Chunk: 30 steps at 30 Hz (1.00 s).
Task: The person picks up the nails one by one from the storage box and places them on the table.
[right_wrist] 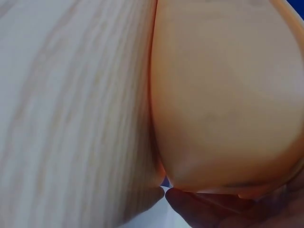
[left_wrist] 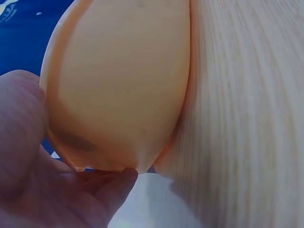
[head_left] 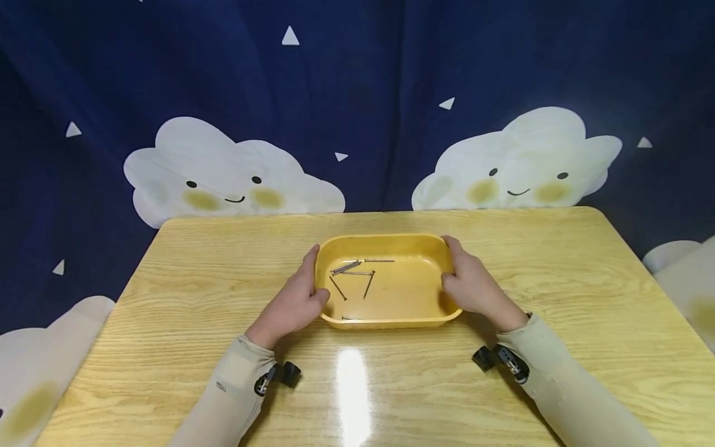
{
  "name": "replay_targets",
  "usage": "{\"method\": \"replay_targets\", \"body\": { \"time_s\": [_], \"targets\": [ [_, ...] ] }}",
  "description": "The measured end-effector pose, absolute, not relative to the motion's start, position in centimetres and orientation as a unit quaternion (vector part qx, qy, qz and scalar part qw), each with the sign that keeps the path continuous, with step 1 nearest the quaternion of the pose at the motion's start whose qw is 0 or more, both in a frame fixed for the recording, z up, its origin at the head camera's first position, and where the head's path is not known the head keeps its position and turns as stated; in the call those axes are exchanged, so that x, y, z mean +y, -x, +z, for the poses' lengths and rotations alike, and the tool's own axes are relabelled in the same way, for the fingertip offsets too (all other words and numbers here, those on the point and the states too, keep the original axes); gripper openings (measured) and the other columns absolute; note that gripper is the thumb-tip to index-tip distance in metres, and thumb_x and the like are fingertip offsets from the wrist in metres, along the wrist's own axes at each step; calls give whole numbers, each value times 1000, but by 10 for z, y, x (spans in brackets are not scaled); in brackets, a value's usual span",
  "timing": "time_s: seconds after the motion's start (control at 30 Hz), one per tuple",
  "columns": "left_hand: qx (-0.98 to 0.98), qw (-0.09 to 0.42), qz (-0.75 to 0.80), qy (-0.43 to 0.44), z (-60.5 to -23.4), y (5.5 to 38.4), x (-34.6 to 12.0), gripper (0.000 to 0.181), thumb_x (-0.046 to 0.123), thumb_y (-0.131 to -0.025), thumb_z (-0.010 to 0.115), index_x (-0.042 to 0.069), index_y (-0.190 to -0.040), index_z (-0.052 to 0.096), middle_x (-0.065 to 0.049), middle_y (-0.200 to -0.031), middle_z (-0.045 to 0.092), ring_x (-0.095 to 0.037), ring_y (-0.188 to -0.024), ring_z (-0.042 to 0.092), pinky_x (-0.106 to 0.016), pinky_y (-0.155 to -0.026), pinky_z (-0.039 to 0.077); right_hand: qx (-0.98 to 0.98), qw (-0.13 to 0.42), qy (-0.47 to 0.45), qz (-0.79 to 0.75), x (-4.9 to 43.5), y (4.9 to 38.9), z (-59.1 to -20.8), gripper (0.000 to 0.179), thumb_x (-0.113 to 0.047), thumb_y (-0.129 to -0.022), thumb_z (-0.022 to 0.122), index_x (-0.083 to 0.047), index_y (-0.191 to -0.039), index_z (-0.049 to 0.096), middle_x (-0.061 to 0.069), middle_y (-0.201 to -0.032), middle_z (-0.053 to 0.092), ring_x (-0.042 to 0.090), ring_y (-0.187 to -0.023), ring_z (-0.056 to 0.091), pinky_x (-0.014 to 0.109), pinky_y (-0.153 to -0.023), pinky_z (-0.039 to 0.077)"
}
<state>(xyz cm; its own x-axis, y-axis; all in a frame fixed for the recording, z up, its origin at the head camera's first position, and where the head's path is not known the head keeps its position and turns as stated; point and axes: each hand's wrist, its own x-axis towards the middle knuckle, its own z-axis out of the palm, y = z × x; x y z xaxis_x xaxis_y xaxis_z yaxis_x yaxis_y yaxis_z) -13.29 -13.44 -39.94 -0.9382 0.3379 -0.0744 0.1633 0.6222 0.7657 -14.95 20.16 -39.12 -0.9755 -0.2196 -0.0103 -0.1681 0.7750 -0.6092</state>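
Observation:
A shallow yellow plastic tray [head_left: 410, 288] with rounded corners sits on the wooden table. Several thin metal nails [head_left: 347, 268] lie scattered in its left half, and one is near the front wall. My left hand [head_left: 293, 304] grips the tray's left end, thumb over the rim. At the right end my right hand [head_left: 475, 282] holds it the same way. The left wrist view shows the tray's outer wall [left_wrist: 118, 85] with fingers [left_wrist: 116, 190] against its end. Fingers [right_wrist: 190, 204] also touch the tray's far end in the right wrist view.
The light wooden table [head_left: 558, 279] extends to both sides and in front of the tray. Behind it hangs a dark blue curtain [head_left: 380, 74] printed with white clouds. A bright light reflection [head_left: 353, 397] lies on the tabletop near the front.

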Motion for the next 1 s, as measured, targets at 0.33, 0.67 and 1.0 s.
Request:
{"method": "replay_targets", "body": {
  "time_s": [0.33,0.67,1.0],
  "targets": [
    [901,111,395,-139,-396,131,-136,89,10,-92,49,-1,-164,-2,-25,-171,17,-33,-159,25,-52,-129,27,942,33,110,-315,202,149,-391,75,-3,-87,45,9,-157,23,40,-134,60,44,-116,65,58,-101,52],
    [908,104,380,-140,-392,131,-140,87,9,-92,52,-3,-163,5,-30,-162,36,-34,-146,47,-52,-121,40,940,45,119,-318,201,147,-391,76,-2,-88,46,8,-158,21,39,-137,59,40,-115,65,54,-99,53],
    [914,103,372,-123,-387,131,-144,86,12,-91,55,-2,-162,11,-32,-150,51,-31,-126,59,-49,-110,48,938,48,125,-320,197,146,-391,76,-3,-88,47,7,-158,22,38,-138,58,40,-116,65,55,-99,53]
  ]
}}
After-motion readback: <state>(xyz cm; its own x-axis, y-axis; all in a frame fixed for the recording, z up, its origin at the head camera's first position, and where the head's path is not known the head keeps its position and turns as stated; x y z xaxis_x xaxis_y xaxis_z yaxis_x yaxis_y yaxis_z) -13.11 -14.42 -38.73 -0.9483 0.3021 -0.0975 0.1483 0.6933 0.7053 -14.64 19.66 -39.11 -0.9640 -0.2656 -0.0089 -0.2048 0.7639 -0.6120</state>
